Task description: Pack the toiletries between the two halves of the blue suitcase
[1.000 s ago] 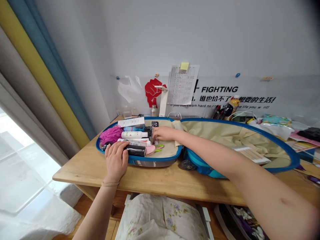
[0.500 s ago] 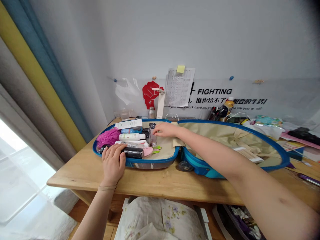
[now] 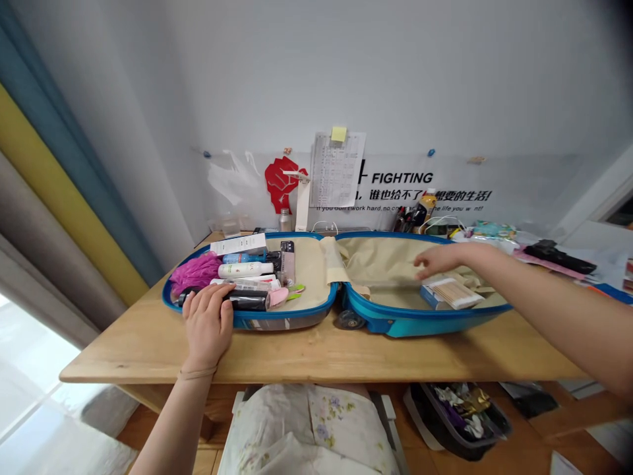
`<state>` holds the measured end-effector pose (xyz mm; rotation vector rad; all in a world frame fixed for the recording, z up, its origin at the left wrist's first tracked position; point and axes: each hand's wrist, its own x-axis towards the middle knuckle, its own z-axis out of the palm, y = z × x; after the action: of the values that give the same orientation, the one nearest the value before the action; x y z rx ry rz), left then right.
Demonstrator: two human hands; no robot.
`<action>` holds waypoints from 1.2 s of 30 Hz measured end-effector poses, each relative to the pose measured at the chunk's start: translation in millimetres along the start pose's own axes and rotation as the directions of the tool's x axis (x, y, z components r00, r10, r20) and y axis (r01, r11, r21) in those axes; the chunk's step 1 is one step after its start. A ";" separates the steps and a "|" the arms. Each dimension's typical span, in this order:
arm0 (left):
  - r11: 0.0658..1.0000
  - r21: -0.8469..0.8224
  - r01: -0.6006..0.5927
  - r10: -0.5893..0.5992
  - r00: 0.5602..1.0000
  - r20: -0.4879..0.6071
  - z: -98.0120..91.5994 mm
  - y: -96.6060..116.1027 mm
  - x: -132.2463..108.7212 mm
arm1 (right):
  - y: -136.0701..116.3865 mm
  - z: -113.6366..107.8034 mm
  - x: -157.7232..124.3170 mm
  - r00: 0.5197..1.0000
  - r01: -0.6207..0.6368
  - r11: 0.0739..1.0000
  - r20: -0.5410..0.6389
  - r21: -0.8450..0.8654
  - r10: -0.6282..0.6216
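Left hand (image 3: 208,326) was kinda spread over a black bottle (image 3: 251,301) in the suitcase (image 3: 309,260). Right hand (image 3: 438,260) just hung half-curled, fingers parted, near some thin sticks (image 3: 453,291).

They wear a wristband (image 3: 198,374) and, seemingly, floral clothes (image 3: 324,429).

This looks like a home, with curtains (image 3: 64,181), wooden desk (image 3: 297,356), slogan banner (image 3: 403,179).

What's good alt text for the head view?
Left hand lies on a black cylindrical bottle in an open blue-rimmed suitcase on a wooden table; right hand hovers over the other half, near packaged thin tan sticks.
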<state>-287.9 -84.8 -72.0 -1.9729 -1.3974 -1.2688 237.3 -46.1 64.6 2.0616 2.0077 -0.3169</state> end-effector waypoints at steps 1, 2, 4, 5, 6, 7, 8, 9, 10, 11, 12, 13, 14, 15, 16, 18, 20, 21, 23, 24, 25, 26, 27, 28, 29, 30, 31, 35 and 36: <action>1.000 -0.003 0.004 -0.004 1.000 0.000 0.0 0.2 0.1 | 11.1 9.6 -3.2 0.999 -0.048 0.999 0.009 -0.016 0.048; 1.000 -0.007 0.008 -0.008 1.000 0.002 -0.1 0.4 0.1 | 20.9 18.5 -6.1 0.996 -0.090 0.995 0.019 -0.029 0.091; 1.000 -0.019 0.021 -0.021 1.000 0.011 -0.7 1.1 0.4 | 37.0 34.8 -9.9 0.989 -0.146 0.989 0.033 -0.041 0.147; 0.999 -0.027 0.029 -0.029 0.999 0.016 -1.1 1.6 0.5 | 44.0 42.7 -10.4 0.987 -0.155 0.987 0.028 -0.035 0.156; 0.999 -0.034 0.038 -0.037 0.999 0.019 -1.6 2.1 0.7 | 50.4 50.4 -10.0 0.988 -0.155 0.988 0.012 -0.025 0.155; 0.998 -0.040 0.046 -0.045 0.999 0.022 -2.1 2.5 0.9 | 56.5 58.0 -8.7 0.989 -0.146 0.989 -0.014 -0.010 0.146; 0.998 -0.042 0.051 -0.050 0.998 0.025 -2.5 3.0 1.1 | 62.1 64.9 -6.6 0.990 -0.133 0.991 -0.046 0.007 0.133; 0.998 -0.042 0.052 -0.051 0.998 0.028 -2.8 3.3 1.2 | 67.0 70.6 -3.9 0.989 -0.123 0.992 -0.076 0.024 0.125; 0.998 -0.039 0.052 -0.051 0.998 0.030 -2.9 3.4 1.3 | 71.0 74.3 -1.2 0.987 -0.118 0.992 -0.103 0.038 0.121; 0.998 -0.037 0.051 -0.050 0.998 0.031 -3.0 3.4 1.3 | 73.5 75.3 1.5 0.985 -0.119 0.992 -0.121 0.048 0.124; 0.998 -0.036 0.050 -0.049 0.998 0.033 -2.9 3.3 1.3 | 74.0 72.9 3.5 0.982 -0.124 0.991 -0.135 0.055 0.130; 0.998 -0.035 0.049 -0.048 0.998 0.034 -2.8 3.1 1.2 | 72.0 66.8 4.8 0.979 -0.131 0.990 -0.150 0.060 0.139; 0.998 -0.034 0.048 -0.046 0.998 0.034 -2.6 2.9 1.0 | 66.7 57.2 5.1 0.974 -0.136 0.989 -0.172 0.063 0.145; 0.998 -0.033 0.046 -0.045 0.998 0.032 -2.3 2.7 0.9 | 57.8 44.4 4.5 0.968 -0.135 0.989 -0.206 0.066 0.146; 0.999 -0.031 0.044 -0.043 0.999 0.030 -2.0 2.5 0.7 | 44.9 29.5 3.1 0.959 -0.125 0.990 -0.248 0.069 0.138; 0.999 -0.025 0.039 -0.039 0.999 0.021 -1.6 2.5 0.6 | 7.5 -2.2 -0.4 0.932 -0.054 0.997 -0.356 0.064 0.073; 0.999 -0.021 0.037 -0.037 0.999 0.019 -1.6 2.9 0.8 | -41.7 -28.5 -1.8 0.898 0.100 0.995 -0.432 0.010 -0.086; 0.999 -0.021 0.038 -0.037 0.999 0.021 -1.8 3.1 1.0 | -68.6 -37.5 -0.6 0.866 0.201 0.979 -0.458 -0.043 -0.198; 0.999 -0.025 0.037 -0.036 0.999 0.023 -2.3 3.8 1.7 | -122.0 -45.8 6.3 0.832 0.321 0.943 -0.448 -0.094 -0.328; 0.999 -0.028 0.038 -0.037 0.999 0.026 -2.6 4.1 2.0 | -146.9 -45.6 12.1 0.816 0.381 0.918 -0.425 -0.113 -0.391; 0.999 -0.031 0.042 -0.041 0.999 0.027 -3.0 4.4 2.4 | -170.0 -43.3 19.0 0.799 0.444 0.886 -0.388 -0.134 -0.459; 0.998 -0.034 0.045 -0.044 0.999 0.029 -3.3 4.7 2.7 | -190.8 -39.4 26.7 0.777 0.504 0.849 -0.346 -0.160 -0.526; 0.998 -0.038 0.050 -0.049 0.998 0.032 -3.6 5.0 2.8 | -209.1 -34.5 34.8 0.759 0.540 0.822 -0.317 -0.181 -0.568; 0.998 -0.042 0.056 -0.054 0.998 0.034 -3.9 5.2 2.9 | -224.7 -29.3 42.8 0.748 0.563 0.803 -0.291 -0.197 -0.596; 0.997 -0.045 0.061 -0.059 0.998 0.038 -4.1 5.3 2.9 | -237.5 -24.0 50.3 0.743 0.577 0.790 -0.270 -0.207 -0.613; 0.997 -0.049 0.064 -0.062 0.997 0.041 -4.2 5.3 2.9 | -247.7 -19.1 57.0 0.744 0.582 0.785 -0.253 -0.210 -0.619; 0.996 -0.053 0.065 -0.063 0.997 0.043 -4.2 5.3 2.8 | -255.1 -14.6 62.6 0.747 0.587 0.783 -0.234 -0.209 -0.622; 0.995 -0.067 0.073 -0.069 0.996 0.049 -4.2 5.2 2.6 | -264.6 -2.6 74.0 0.751 0.607 0.772 -0.180 -0.191 -0.635; 0.995 -0.069 0.073 -0.070 0.997 0.044 -4.2 5.2 2.7 | -264.0 -0.7 75.0 0.749 0.612 0.768 -0.173 -0.187 -0.639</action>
<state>-284.9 -88.7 -66.7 -2.0231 -1.4750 -1.3328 -24.3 31.0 34.7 1.3282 2.7539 -0.0649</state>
